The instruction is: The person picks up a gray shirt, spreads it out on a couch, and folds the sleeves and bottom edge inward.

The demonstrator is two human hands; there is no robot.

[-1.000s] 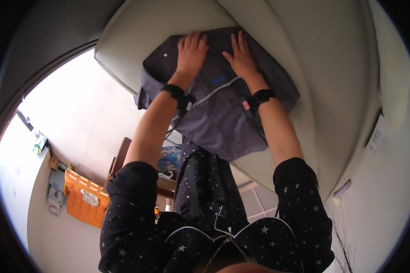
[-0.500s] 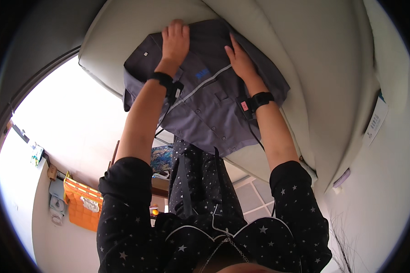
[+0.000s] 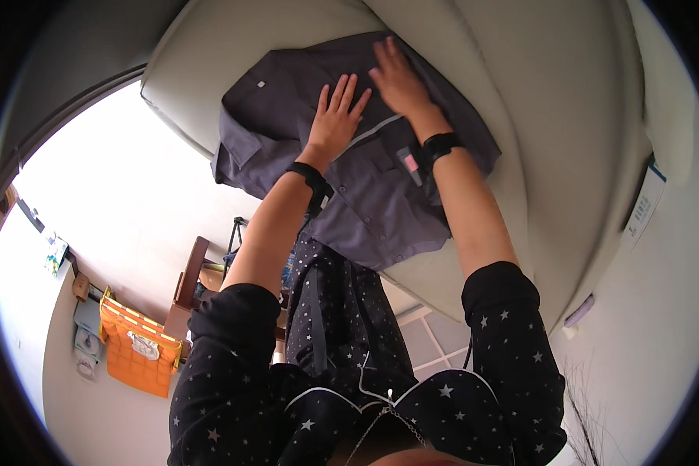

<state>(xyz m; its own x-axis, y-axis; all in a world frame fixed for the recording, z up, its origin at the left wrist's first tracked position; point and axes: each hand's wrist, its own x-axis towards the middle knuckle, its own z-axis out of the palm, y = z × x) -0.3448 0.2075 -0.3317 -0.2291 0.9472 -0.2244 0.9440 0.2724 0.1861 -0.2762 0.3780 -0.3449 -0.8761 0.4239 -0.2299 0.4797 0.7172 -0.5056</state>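
Observation:
A dark grey button-front work jacket (image 3: 365, 206) lies spread over a beige padded surface (image 3: 520, 124). Its collar (image 3: 248, 144) points to the left, and a light grey strip (image 3: 380, 126) runs across the chest. Flat against the cloth, just left of the strip, rests my left hand (image 3: 336, 120) with its fingers spread. My right hand (image 3: 400, 81) is at the far part of the jacket, fingers stretched out and slightly blurred; nothing is held in it. Both wrists carry black bands with small devices.
An orange quilted piece (image 3: 138, 342) hangs at the lower left, near brown wooden furniture (image 3: 186, 287). A white box (image 3: 643, 203) stands by the wall at the right. The padded surface has folds and a seam right of the jacket.
My left hand has left the jacket's far edge and moved nearer and right, its fingers now spread flat. My right hand has shifted a little farther away and left.

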